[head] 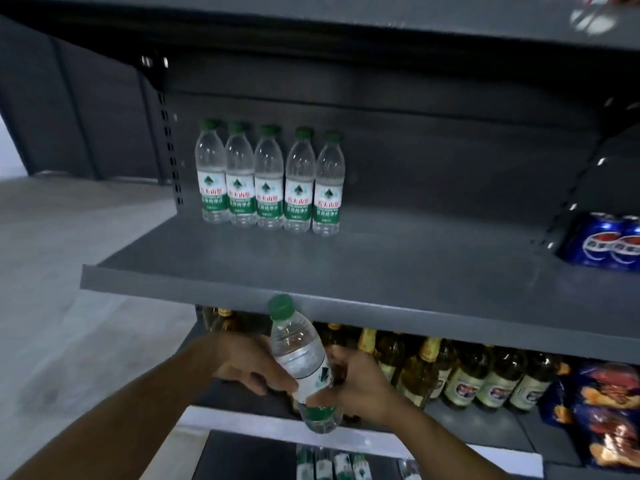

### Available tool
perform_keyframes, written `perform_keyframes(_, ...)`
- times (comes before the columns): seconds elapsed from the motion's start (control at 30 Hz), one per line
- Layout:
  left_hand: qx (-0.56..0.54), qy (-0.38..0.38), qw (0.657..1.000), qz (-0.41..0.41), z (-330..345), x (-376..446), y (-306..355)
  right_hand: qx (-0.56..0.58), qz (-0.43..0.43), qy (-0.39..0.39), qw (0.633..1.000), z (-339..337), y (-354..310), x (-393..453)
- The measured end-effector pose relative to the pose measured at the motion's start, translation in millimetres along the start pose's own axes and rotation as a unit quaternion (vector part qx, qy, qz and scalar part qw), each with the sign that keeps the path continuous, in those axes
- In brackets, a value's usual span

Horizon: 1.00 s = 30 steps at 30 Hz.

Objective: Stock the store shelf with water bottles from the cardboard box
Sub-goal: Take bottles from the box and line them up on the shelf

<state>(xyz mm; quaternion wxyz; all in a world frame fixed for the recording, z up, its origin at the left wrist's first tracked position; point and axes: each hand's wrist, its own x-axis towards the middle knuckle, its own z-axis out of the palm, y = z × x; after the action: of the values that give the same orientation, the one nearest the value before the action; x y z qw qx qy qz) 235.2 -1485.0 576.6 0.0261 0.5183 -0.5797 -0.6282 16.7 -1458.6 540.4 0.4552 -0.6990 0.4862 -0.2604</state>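
Observation:
I hold one clear water bottle [300,358] with a green cap and green-white label, tilted, just below the front lip of the grey shelf [398,271]. My left hand [242,365] grips its middle from the left. My right hand [360,386] grips its lower part from the right. Several matching bottles [270,178] stand upright in a row at the back left of that shelf. More water bottles [332,465] show at the bottom edge; the cardboard box itself is hidden.
Blue Pepsi cans [602,242] sit at the shelf's right end. On the shelf below stand yellow-green glass bottles [460,372] and snack bags [602,410]. Another grey shelf [381,19] hangs overhead. Grey floor [69,306] lies to the left.

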Motion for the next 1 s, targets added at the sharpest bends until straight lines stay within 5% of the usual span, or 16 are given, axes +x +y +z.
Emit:
perform_keyframes(0.27, 0.087, -0.001, 0.994, 0.065, -25, -56, 75, 0.060, -0.062, 0.036, 0.996, -35, -71, 0)
perform_keyframes(0.43, 0.022, 0.089, 0.982, 0.163, -40, -79, 101, 0.094, -0.086, 0.140, 0.982, -45, -108, 10)
perform_keyframes(0.73, 0.001, 0.275, 0.884, 0.379, -16, -58, 137, 0.052, -0.106, 0.312, 0.943, -50, -139, 33)
perform_keyframes(1.0, -0.014, 0.264, 0.881, 0.392, -39, -35, 149, 0.021, -0.073, 0.209, 0.975, -64, -128, 51)
